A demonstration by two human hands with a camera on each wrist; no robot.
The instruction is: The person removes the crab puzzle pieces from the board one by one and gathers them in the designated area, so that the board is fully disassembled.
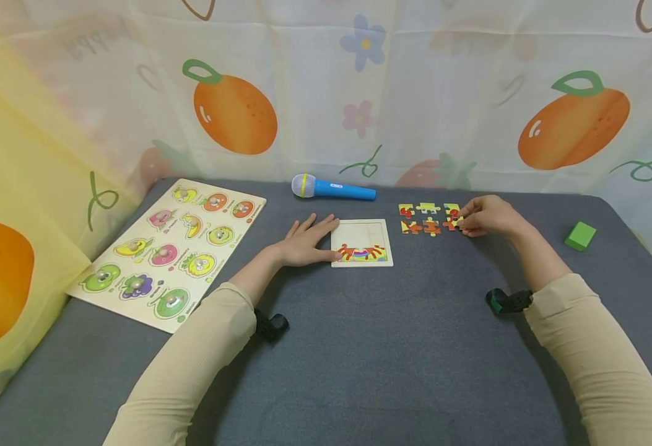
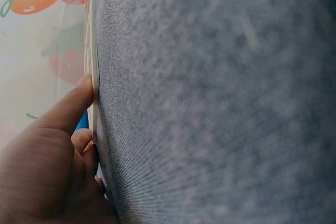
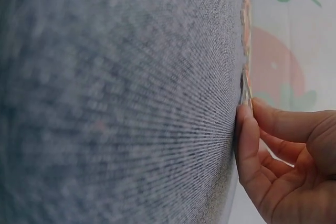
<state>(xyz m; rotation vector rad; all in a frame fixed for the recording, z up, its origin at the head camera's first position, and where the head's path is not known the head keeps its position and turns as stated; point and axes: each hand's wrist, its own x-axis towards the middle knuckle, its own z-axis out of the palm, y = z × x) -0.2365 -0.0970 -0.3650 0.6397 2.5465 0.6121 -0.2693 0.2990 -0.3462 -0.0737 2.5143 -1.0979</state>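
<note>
My left hand (image 1: 303,243) lies with spread fingers at the left edge of a small wooden puzzle tray (image 1: 359,233). Its thumb touches the tray's lower left, beside a fitted strip of red and rainbow pieces (image 1: 362,253). Right of the tray, several loose jigsaw pieces (image 1: 431,227) lie in two rows. At the right end of these rows, my right hand (image 1: 490,215) pinches a jigsaw piece (image 1: 452,223) between thumb and fingers. The right wrist view shows that thin piece (image 3: 248,88) tilted, one edge slightly up from the cloth.
A fruit knob-puzzle board (image 1: 153,254) lies on the left of the grey tabletop (image 1: 381,359). Behind the tray is a blue toy microphone (image 1: 342,189). A green block (image 1: 580,236) sits at far right. A printed curtain (image 1: 314,93) hangs along the back edge.
</note>
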